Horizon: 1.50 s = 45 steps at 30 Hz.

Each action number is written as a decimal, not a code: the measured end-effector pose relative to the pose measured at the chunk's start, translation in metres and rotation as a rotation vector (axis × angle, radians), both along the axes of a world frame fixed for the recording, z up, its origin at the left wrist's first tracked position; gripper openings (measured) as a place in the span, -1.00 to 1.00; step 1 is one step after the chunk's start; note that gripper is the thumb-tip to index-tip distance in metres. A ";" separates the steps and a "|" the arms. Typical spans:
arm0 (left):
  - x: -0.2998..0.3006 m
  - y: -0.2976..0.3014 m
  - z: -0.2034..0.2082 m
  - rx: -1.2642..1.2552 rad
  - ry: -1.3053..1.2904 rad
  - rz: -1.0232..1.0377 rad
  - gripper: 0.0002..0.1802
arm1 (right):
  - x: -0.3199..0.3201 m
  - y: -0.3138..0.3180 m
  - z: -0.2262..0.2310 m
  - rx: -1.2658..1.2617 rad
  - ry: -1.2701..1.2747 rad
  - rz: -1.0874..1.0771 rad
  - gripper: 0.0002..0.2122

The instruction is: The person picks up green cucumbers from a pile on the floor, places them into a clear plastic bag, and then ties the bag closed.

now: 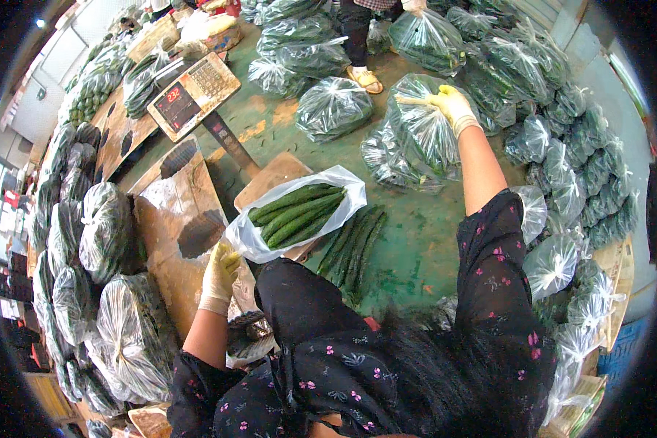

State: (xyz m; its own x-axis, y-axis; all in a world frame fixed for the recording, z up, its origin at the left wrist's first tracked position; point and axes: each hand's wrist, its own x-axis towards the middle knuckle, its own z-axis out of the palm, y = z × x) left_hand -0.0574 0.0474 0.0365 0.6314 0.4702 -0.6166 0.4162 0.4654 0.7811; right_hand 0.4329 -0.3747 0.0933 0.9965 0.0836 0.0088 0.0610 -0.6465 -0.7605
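Note:
My right hand (pixel 454 108), in a pale yellow glove, reaches far forward and is closed on the gathered top of a clear plastic bag (pixel 425 135) filled with green vegetables. My left hand (pixel 221 274), gloved the same way, is beside the lower left edge of an open white plastic bag (pixel 257 248). Its fingers are loosely bent and apart; any contact with the bag is unclear. Several cucumbers (pixel 299 212) lie side by side in that bag, which rests on a scale's platform (pixel 276 175). More cucumbers (pixel 355 247) lie loose on the green surface to its right.
The scale's display (pixel 193 95) stands on a post beyond the platform. Filled bags are stacked on the left (pixel 120 328), on the right (pixel 562 168) and at the back (pixel 299 51). Another person's foot (pixel 365 79) is near a tied bag (pixel 333 109).

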 end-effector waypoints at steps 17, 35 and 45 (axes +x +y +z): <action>-0.032 0.006 -0.007 -0.042 -0.060 0.094 -0.31 | -0.080 0.006 0.057 -0.095 -0.153 -0.069 -0.14; -0.103 -0.009 0.018 -0.182 -0.117 0.282 -0.21 | 0.002 0.130 0.112 -0.431 -0.252 0.092 -0.52; -0.116 -0.003 0.010 -0.161 -0.009 0.334 -0.20 | 0.032 0.155 0.146 -0.412 -0.530 -0.021 -0.59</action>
State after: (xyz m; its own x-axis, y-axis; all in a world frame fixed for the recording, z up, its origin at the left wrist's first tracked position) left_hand -0.1738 0.0446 0.0465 0.4651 0.5485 -0.6949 0.2142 0.6919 0.6895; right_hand 0.4648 -0.2193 0.2392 0.8676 0.1652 0.4690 0.3422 -0.8828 -0.3220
